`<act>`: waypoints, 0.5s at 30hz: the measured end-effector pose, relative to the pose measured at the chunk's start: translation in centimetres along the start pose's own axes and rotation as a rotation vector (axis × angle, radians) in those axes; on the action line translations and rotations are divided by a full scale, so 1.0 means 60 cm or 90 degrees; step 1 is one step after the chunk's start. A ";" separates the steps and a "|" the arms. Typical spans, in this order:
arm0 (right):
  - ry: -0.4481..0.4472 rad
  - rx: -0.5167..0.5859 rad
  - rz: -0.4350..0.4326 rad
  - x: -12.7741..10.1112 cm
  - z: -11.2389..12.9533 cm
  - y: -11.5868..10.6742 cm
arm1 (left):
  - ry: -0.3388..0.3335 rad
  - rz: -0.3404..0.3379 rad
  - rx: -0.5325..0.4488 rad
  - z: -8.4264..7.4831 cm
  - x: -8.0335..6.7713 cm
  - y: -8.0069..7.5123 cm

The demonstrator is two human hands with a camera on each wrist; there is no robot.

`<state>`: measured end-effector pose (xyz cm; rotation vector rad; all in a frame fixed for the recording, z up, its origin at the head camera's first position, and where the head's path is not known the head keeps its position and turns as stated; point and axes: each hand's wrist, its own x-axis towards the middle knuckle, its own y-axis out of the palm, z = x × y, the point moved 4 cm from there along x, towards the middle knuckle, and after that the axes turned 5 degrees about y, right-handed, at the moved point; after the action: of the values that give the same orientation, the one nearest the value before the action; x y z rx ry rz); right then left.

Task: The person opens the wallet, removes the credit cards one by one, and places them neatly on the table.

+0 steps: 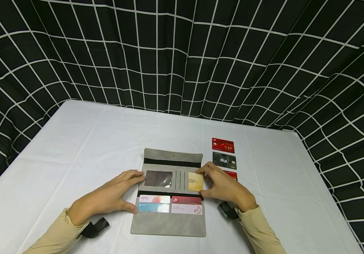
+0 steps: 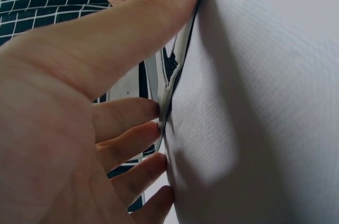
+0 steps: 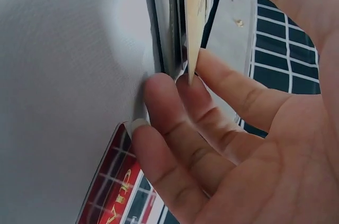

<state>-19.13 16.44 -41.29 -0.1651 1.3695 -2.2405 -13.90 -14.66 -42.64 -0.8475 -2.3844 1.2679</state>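
A grey wallet [image 1: 169, 224] lies unfolded on the white table, its flap turned to the far side. My right hand [image 1: 227, 186] holds a gold card [image 1: 196, 182] by its right edge, fingers at the top corner and thumb at the bottom one. The card's left side meets the slots of the wallet's middle panel; the right wrist view shows this gold card [image 3: 195, 17] edge-on between fingers and thumb. At the wallet's left edge, my left hand [image 1: 113, 192] rests with its fingers spread, fingertips and thumb touching the border. A clear window [image 1: 159, 179] fills the panel's left part.
Below the middle panel, the wallet carries a white april card [image 1: 150, 199], a blue card [image 1: 153, 207], a red card [image 1: 186, 200] and a pink VIP card [image 1: 182, 209]. Right of it lie a red VIP card [image 1: 223, 145], a black Vip card [image 1: 224, 160] and another red card [image 1: 232, 175], partly hidden.
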 end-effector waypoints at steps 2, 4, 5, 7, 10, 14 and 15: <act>0.000 0.004 -0.002 -0.001 0.000 0.000 | 0.001 0.000 0.000 0.000 0.000 0.000; -0.002 0.012 -0.004 -0.001 0.000 0.000 | 0.001 -0.001 0.001 0.000 0.000 0.000; -0.003 0.015 -0.005 -0.001 0.000 0.000 | 0.002 -0.001 0.001 0.000 0.001 0.000; -0.005 0.020 -0.006 -0.001 0.000 0.000 | 0.003 -0.001 0.001 0.000 0.001 0.000; -0.006 0.028 -0.012 -0.001 0.000 0.001 | 0.002 -0.001 -0.002 -0.001 0.001 0.000; -0.010 0.044 -0.024 0.001 -0.002 0.002 | -0.001 0.002 -0.004 -0.001 0.000 0.000; -0.011 0.049 -0.025 0.001 -0.003 0.002 | -0.001 0.002 -0.005 -0.001 0.000 0.000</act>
<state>-19.21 16.47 -41.49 -0.1855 1.2797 -2.3155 -13.87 -14.61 -42.58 -0.8530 -2.3914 1.2620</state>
